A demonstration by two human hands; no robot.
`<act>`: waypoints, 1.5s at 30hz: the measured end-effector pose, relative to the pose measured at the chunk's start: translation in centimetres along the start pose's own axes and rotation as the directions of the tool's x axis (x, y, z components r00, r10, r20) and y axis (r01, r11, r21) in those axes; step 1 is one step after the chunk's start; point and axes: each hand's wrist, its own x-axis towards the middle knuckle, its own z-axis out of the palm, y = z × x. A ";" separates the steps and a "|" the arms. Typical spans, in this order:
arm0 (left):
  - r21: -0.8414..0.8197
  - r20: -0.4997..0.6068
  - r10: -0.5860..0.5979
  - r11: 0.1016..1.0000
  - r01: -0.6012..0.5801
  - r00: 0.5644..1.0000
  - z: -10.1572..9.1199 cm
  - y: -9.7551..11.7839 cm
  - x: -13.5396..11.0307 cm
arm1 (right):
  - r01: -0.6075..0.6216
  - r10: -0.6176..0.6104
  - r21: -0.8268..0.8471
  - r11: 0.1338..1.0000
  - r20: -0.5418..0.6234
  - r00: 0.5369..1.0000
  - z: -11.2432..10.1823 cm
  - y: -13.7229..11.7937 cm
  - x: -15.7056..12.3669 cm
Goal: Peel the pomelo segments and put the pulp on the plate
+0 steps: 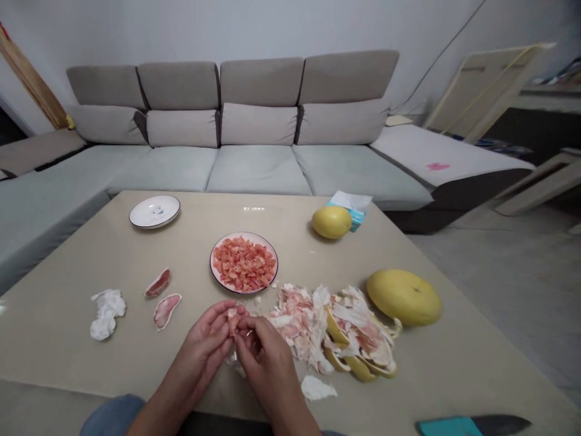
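Between my two hands is a small piece of pink pomelo flesh point(233, 321), with some whitish skin on it. My left hand point(209, 339) is curled around its left side, thumb and fingers pinching it. From the right, the fingertips of my right hand point(265, 354) close on the same piece. Just beyond my hands, a dark-rimmed plate point(211, 274) is heaped with pink pomelo bits point(245, 263). Left of my hands lie two pomelo segments point(157, 283), partly in their skin. A pile of yellow rind and white peel point(338, 327) spreads beside my right hand.
A whole pomelo point(403, 297) sits right of the peel; a smaller yellow fruit point(332, 222) rests by a tissue pack point(358, 217). A white plate point(154, 213) stands back left, crumpled tissue point(108, 312) at left. A teal-and-black knife point(472, 426) lies near right.
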 end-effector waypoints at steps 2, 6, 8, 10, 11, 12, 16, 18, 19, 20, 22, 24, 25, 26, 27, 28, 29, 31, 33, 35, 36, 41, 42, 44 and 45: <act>0.057 -0.004 0.022 0.998 -0.021 1.000 0.1 0.3 -0.2 | -0.014 0.014 0.056 0.998 -0.012 1.000 -0.1 -0.5 0.0; 0.159 -0.016 0.081 0.984 -0.077 0.997 0.0 0.5 -0.3 | -0.132 0.125 0.196 0.972 0.045 0.991 -0.4 -1.3 -0.1; 0.210 -0.024 0.113 0.972 -0.106 0.993 -0.1 0.5 -0.2 | -0.197 0.182 0.256 0.946 0.080 0.980 -0.6 -1.6 0.0; 0.258 -0.031 0.135 0.958 -0.122 0.990 -0.3 0.4 -0.1 | -0.234 0.222 0.282 0.930 0.077 0.972 -0.8 -1.7 0.0; 0.278 -0.034 0.144 0.952 -0.129 0.989 -0.4 0.4 -0.1 | -0.245 0.237 0.285 0.926 0.064 0.969 -0.8 -1.8 0.1; 0.295 -0.034 0.146 0.947 -0.130 0.989 -0.5 0.3 0.0 | -0.252 0.248 0.285 0.925 0.050 0.967 -0.9 -1.8 0.1; 0.358 -0.033 0.124 0.928 -0.105 0.992 -0.8 0.1 0.3 | -0.255 0.260 0.292 0.922 0.020 0.965 -1.3 -1.8 0.2; 0.352 -0.033 0.108 0.932 -0.090 0.994 -0.8 0.1 0.3 | -0.257 0.258 0.312 0.915 0.038 0.965 -1.5 -1.8 0.2; 0.329 -0.037 0.090 0.942 -0.073 0.995 -0.8 0.2 0.2 | -0.262 0.259 0.326 0.908 0.053 0.964 -1.6 -1.8 0.2; 0.296 -0.044 0.058 0.954 -0.043 0.997 -0.8 0.2 0.2 | -0.267 0.258 0.341 0.901 0.070 0.964 -1.7 -1.8 0.2; 0.221 -0.064 -0.017 0.975 0.031 0.998 -0.6 0.4 0.1 | -0.271 0.256 0.362 0.892 0.090 0.963 -1.7 -1.8 0.1; 0.170 -0.082 -0.060 0.983 0.073 0.995 -0.6 0.4 0.0 | -0.266 0.253 0.366 0.892 0.084 0.964 -1.7 -1.7 0.0; 0.159 -0.081 -0.063 0.984 0.075 0.995 -0.5 0.4 0.0 | -0.266 0.255 0.365 0.892 0.081 0.964 -1.6 -1.7 0.0; 0.156 -0.074 -0.058 0.985 0.069 0.996 -0.5 0.4 0.0 | -0.269 0.259 0.363 0.892 0.078 0.963 -1.6 -1.6 0.0; 0.156 -0.067 -0.049 0.986 0.059 0.997 -0.6 0.3 0.0 | -0.272 0.263 0.362 0.891 0.075 0.962 -1.5 -1.6 0.0; 0.161 -0.063 -0.040 0.986 0.050 0.997 -0.6 0.2 0.1 | -0.276 0.268 0.362 0.891 0.072 0.961 -1.4 -1.5 0.0; 0.167 -0.063 -0.030 0.985 0.041 0.998 -0.7 0.1 0.1 | -0.277 0.271 0.359 0.891 0.068 0.960 -1.4 -1.5 0.0; 0.178 -0.077 -0.015 0.984 0.028 0.997 -0.8 0.0 0.2 | -0.276 0.275 0.351 0.895 0.056 0.960 -1.3 -1.4 0.0; 0.185 -0.091 -0.002 0.982 0.018 0.996 -0.8 -0.1 0.3 | -0.279 0.279 0.345 0.896 0.049 0.959 -1.2 -1.4 0.0; 0.194 -0.090 0.006 0.981 0.011 0.996 -0.8 -0.2 0.3 | -0.285 0.288 0.341 0.896 0.044 0.957 -1.3 -1.5 0.0; 0.198 -0.086 0.005 0.980 0.012 0.996 -0.8 -0.2 0.4 | -0.288 0.292 0.338 0.896 0.040 0.956 -1.3 -1.5 0.0; 0.245 -0.021 0.029 0.969 -0.023 0.999 -0.5 -0.3 0.3 | -0.281 0.293 0.308 0.909 0.007 0.956 -1.4 -1.6 0.1; 0.265 -0.005 0.045 0.963 -0.042 0.999 -0.4 -0.3 0.3 | -0.276 0.289 0.300 0.913 0.004 0.957 -1.5 -1.6 0.1; 0.305 0.009 0.073 0.950 -0.072 0.997 -0.3 -0.2 0.3 | -0.270 0.282 0.286 0.919 -0.002 0.959 -1.5 -1.5 0.1; 0.323 0.007 0.085 0.943 -0.082 0.996 -0.2 -0.2 0.3 | -0.269 0.281 0.281 0.921 -0.003 0.960 -1.5 -1.5 0.1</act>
